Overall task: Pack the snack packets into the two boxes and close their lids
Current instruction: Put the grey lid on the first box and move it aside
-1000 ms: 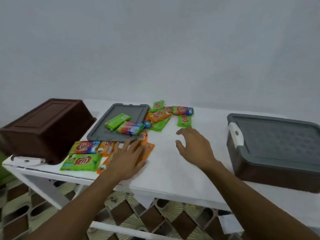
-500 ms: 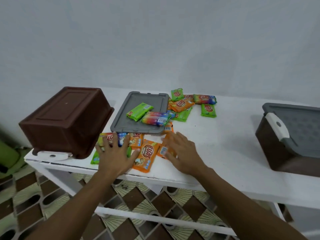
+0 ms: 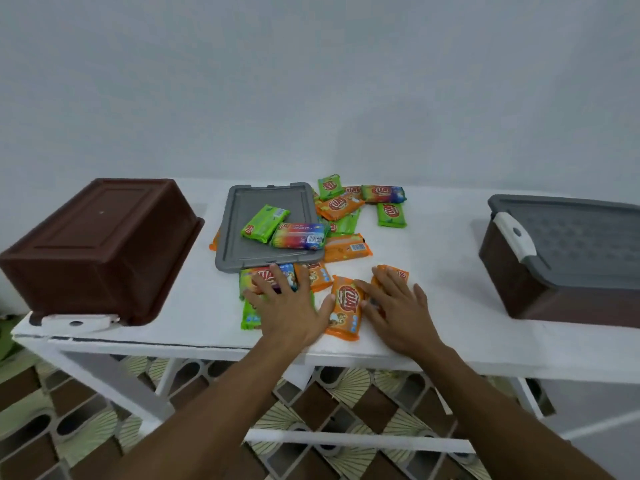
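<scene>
The left hand and right hand are pressing packets just beside the lid, fingers spread wide, seemingly gathering them; grasping probably comes next.

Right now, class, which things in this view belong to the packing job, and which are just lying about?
Belongs to the job: green, orange and rainbow snack packets; upturned brown plastic box; loose flat grey plastic lid; brown plastic box with its grey lid on; left hand and right hand, flat on packets.
Just surroundings: white table; patterned floor tiles; pale wall.
</scene>
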`<action>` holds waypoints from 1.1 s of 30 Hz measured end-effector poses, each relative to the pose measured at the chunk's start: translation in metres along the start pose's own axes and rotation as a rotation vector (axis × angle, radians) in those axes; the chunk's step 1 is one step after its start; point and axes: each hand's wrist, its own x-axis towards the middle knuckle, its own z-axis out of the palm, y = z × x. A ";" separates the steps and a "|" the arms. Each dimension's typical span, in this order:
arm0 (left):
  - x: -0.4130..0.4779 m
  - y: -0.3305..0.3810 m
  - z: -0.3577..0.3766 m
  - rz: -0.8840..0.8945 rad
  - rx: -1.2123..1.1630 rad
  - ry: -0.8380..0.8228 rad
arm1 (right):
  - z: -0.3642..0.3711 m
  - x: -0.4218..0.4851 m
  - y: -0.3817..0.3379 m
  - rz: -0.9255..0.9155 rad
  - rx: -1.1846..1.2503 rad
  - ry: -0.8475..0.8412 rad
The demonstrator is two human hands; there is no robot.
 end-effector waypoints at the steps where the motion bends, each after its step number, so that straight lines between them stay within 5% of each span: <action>1: 0.000 0.008 0.001 0.027 -0.001 0.004 | -0.001 -0.002 0.005 0.029 -0.001 0.004; 9: -0.003 0.036 -0.002 0.368 0.028 -0.032 | -0.016 -0.016 0.044 0.282 0.038 0.035; 13: 0.001 0.002 -0.001 0.500 0.044 0.019 | -0.014 -0.022 0.041 0.219 0.012 0.021; 19: 0.001 -0.010 0.004 0.411 0.049 0.044 | -0.016 -0.014 0.042 0.192 -0.010 0.006; 23: 0.001 -0.007 -0.009 0.657 -0.055 -0.028 | -0.024 -0.006 0.034 0.127 -0.070 -0.046; 33: 0.034 -0.120 -0.089 0.419 0.116 0.392 | -0.034 0.035 -0.048 -0.078 0.027 0.042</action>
